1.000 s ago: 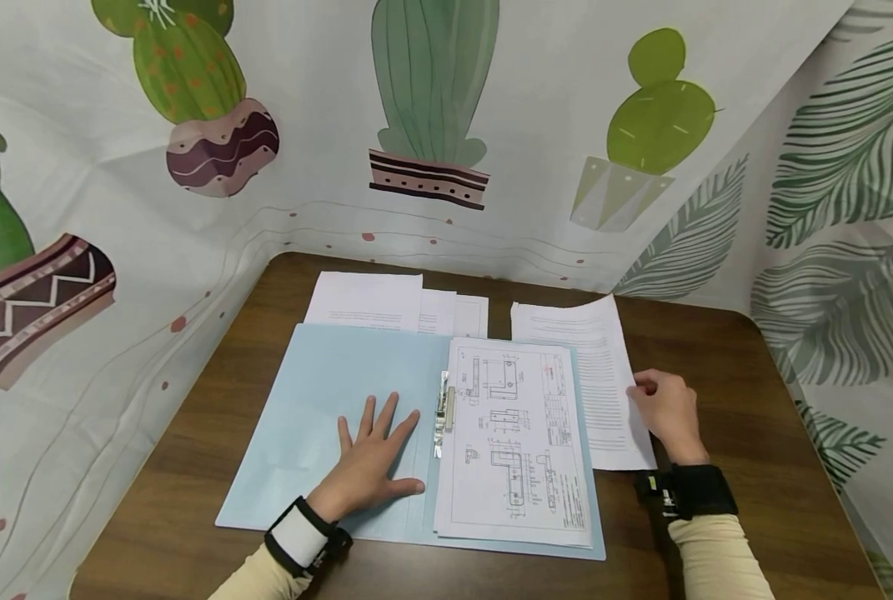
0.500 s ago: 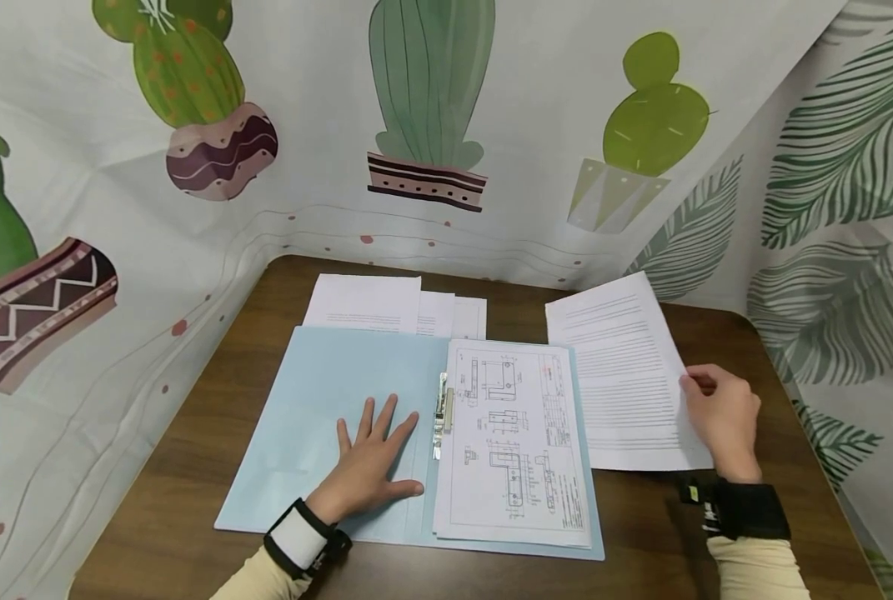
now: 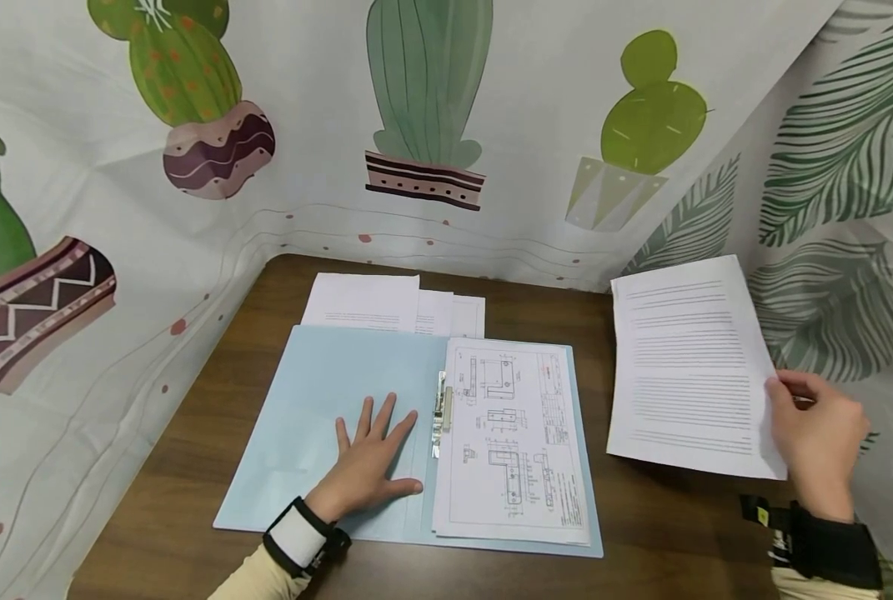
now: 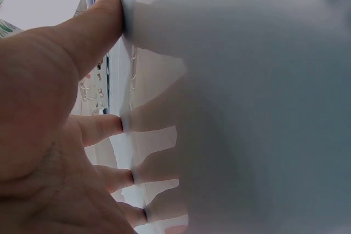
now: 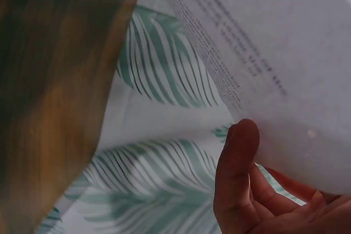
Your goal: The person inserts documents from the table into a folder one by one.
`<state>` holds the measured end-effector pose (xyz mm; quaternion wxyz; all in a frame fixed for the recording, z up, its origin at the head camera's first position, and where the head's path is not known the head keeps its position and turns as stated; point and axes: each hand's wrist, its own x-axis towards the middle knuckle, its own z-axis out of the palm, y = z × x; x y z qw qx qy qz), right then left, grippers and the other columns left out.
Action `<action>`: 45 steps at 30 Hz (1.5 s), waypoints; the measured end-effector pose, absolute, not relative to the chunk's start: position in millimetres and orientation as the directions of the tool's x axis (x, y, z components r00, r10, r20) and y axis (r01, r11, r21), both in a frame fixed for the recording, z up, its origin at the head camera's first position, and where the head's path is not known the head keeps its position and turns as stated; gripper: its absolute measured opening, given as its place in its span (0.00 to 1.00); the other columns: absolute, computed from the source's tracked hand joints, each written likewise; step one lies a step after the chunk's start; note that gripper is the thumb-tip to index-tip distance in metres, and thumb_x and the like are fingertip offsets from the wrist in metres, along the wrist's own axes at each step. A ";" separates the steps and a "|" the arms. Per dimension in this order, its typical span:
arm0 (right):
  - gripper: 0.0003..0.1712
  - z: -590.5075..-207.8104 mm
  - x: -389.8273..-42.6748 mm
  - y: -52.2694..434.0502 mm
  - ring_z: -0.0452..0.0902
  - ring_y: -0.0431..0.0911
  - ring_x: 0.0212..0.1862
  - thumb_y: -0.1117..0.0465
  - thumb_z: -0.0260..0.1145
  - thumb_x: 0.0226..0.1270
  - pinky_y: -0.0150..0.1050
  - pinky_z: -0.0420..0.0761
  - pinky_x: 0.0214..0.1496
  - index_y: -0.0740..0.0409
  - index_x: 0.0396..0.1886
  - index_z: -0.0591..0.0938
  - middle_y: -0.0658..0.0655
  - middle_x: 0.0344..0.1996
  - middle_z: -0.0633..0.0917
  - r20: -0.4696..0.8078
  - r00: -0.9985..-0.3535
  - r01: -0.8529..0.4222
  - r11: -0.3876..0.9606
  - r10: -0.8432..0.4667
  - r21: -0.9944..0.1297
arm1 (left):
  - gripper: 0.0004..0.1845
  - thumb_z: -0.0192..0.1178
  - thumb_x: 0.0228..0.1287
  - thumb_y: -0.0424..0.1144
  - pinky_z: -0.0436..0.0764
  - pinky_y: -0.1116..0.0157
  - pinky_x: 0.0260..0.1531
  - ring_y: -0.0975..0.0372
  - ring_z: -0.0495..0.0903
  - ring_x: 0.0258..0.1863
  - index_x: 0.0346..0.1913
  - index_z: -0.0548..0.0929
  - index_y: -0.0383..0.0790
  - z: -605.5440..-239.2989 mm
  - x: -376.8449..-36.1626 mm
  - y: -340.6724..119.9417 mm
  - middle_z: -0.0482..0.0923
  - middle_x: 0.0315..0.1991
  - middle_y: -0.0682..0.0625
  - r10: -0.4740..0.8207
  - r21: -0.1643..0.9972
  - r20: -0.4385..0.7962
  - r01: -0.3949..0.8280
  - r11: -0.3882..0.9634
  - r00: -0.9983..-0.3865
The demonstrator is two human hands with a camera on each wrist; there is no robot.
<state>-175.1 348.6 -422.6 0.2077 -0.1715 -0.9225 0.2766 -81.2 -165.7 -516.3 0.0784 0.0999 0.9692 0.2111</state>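
A light-blue folder (image 3: pixel 326 392) lies spread on the table, its metal clip (image 3: pixel 442 417) along the fold. Sheets with technical drawings (image 3: pixel 521 517) rest on its right side. My left hand (image 3: pixel 367 467) presses on the folder's left cover with fingers spread; the left wrist view shows its fingertips touching the glossy blue surface. At the far right, my right hand (image 3: pixel 821 442) pinches the right edge of a printed sheet of paper (image 3: pixel 686 367) between thumb and fingers. That sheet is tilted and reaches past the table's right edge. The right wrist view shows the thumb (image 5: pixel 238 152) over its edge.
Several white sheets (image 3: pixel 367 296) stick out from behind the folder's top edge. The brown wooden table (image 3: pixel 566 317) meets a hanging cloth printed with cacti (image 3: pixel 431 100) at the back and leaves (image 3: pixel 829 167) at the right.
My right hand has drawn the printed sheet out from beside the folder's right edge, rightward and upward, so it now stands apart from the folder. My left hand has stayed in place.
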 end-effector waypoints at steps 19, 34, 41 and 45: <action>0.18 -413.2 -164.4 350.6 0.53 0.15 0.27 0.61 0.63 0.76 0.26 0.61 0.29 0.72 0.54 0.85 0.74 0.46 0.86 0.326 -0.845 0.197 0.814 0.423 -0.547 | 0.54 0.78 0.49 0.60 0.38 0.19 0.60 0.30 0.38 0.78 0.77 0.69 0.41 -515.8 -81.6 -166.4 0.48 0.81 0.32 0.228 0.425 -0.118 0.158 0.891 -0.967; 0.15 -425.5 -162.4 313.5 0.63 0.21 0.27 0.60 0.67 0.73 0.30 0.65 0.32 0.67 0.51 0.88 0.71 0.42 0.88 0.294 -0.891 0.111 0.795 0.345 -0.596 | 0.54 0.77 0.50 0.61 0.38 0.19 0.61 0.31 0.38 0.79 0.77 0.68 0.42 -518.6 -81.7 -165.8 0.47 0.81 0.33 0.226 0.414 -0.128 0.155 0.897 -0.966; 0.13 -436.0 -158.8 286.4 0.68 0.23 0.29 0.60 0.69 0.72 0.28 0.67 0.32 0.63 0.49 0.89 0.66 0.41 0.90 0.277 -0.908 0.078 0.777 0.314 -0.625 | 0.54 0.77 0.50 0.62 0.38 0.20 0.61 0.31 0.38 0.79 0.77 0.68 0.42 -518.6 -81.9 -165.5 0.47 0.81 0.33 0.225 0.406 -0.130 0.156 0.901 -0.966; 0.12 -444.0 -157.1 270.3 0.75 0.33 0.32 0.61 0.69 0.72 0.27 0.68 0.33 0.63 0.49 0.89 0.65 0.42 0.90 0.259 -0.921 0.058 0.760 0.291 -0.647 | 0.54 0.77 0.50 0.62 0.38 0.20 0.61 0.31 0.38 0.79 0.77 0.68 0.43 -518.2 -82.0 -165.4 0.47 0.81 0.33 0.223 0.403 -0.132 0.153 0.902 -0.966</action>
